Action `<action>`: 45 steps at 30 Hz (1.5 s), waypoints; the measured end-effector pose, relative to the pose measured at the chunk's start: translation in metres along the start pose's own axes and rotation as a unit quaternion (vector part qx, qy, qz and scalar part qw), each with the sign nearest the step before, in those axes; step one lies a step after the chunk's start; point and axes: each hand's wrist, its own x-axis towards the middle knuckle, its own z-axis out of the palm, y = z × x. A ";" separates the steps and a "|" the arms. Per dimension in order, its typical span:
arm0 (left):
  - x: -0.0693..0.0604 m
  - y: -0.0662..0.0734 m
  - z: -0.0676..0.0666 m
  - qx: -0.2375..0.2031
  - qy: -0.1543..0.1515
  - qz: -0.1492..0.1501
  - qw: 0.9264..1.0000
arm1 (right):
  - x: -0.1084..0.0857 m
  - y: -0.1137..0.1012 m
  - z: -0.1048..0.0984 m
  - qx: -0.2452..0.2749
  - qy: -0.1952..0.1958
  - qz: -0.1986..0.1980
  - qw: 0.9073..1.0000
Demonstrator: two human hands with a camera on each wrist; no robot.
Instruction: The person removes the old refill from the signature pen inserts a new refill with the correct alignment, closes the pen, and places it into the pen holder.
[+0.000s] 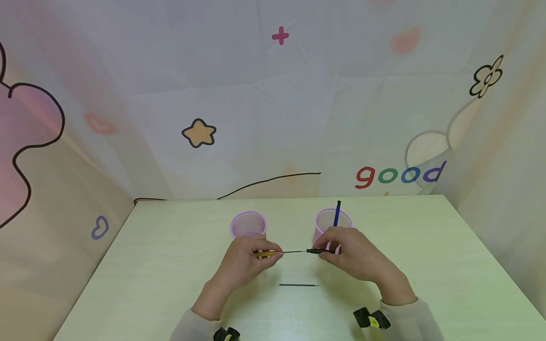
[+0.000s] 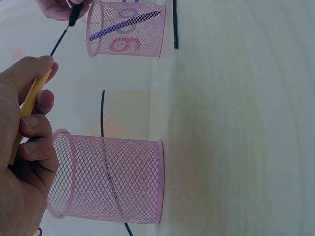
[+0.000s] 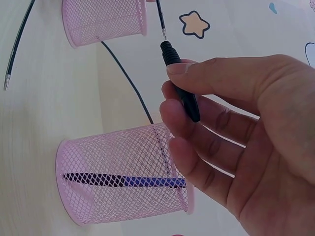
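My left hand [image 1: 249, 259] grips a yellow pen barrel [image 2: 30, 101], with a thin dark refill [image 1: 293, 251] sticking out of it to the right. Between thumb and fingers, my right hand [image 1: 358, 255] pinches a black pen tip section [image 3: 181, 81]. Its ribbed end faces the refill's metal point; whether the two touch, I cannot tell. A second refill [image 1: 298, 285] lies on the table below the hands. Behind the left hand stands a pink mesh cup [image 2: 110, 179]. Another pink mesh cup [image 3: 123, 174], behind the right hand, holds a blue pen [image 1: 337, 214] with a black end.
The pale wooden-look table [image 1: 426, 265] ends at a printed curtain [image 1: 239, 99] behind the cups. More curtain hangs along the left and right sides. Small black-and-yellow devices [image 1: 372, 318] sit by the sleeves.
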 end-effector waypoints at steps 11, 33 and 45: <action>0.000 0.001 0.000 -0.001 0.000 0.000 1.000 | 0.000 -0.001 0.000 0.004 0.004 -0.001 1.000; -0.001 -0.002 0.001 -0.009 -0.001 0.011 1.000 | 0.001 -0.003 0.005 0.010 0.009 -0.003 1.000; -0.002 0.000 0.001 -0.007 0.000 0.015 1.000 | 0.002 -0.005 0.007 0.005 0.015 -0.013 1.000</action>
